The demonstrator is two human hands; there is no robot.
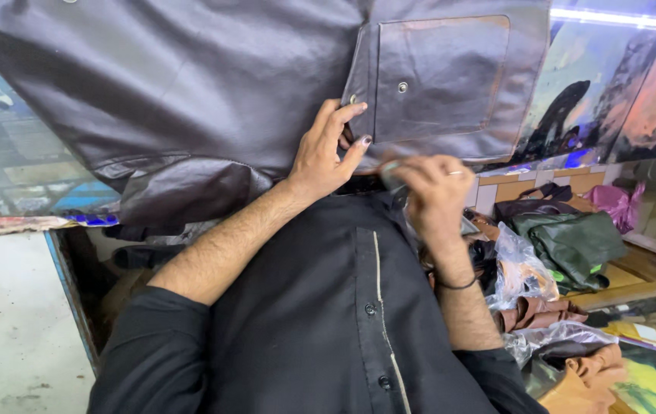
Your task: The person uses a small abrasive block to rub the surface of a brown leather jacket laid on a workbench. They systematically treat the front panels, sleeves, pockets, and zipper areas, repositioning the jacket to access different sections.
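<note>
Hands meet at the near edge of a dark brown leather jacket [190, 100] spread over the worktop [6, 169]. The left hand [328, 153] lies with fingers spread, thumb and forefinger pinching the flap edge of the jacket's chest pocket [439, 77]. The right hand [435, 192] is curled shut on a small tool [391, 175], too blurred to identify, touching the leather just right of the left hand. The jacket's long axis runs left to right, the pocket toward the right. The worktop is glossy and glass-like, with coloured pictures under it. At near right lie plastic bags [523, 272], tan leather scraps [581, 383] and a green bag [573, 245]; pale floor [6, 330] shows at near left.
</note>
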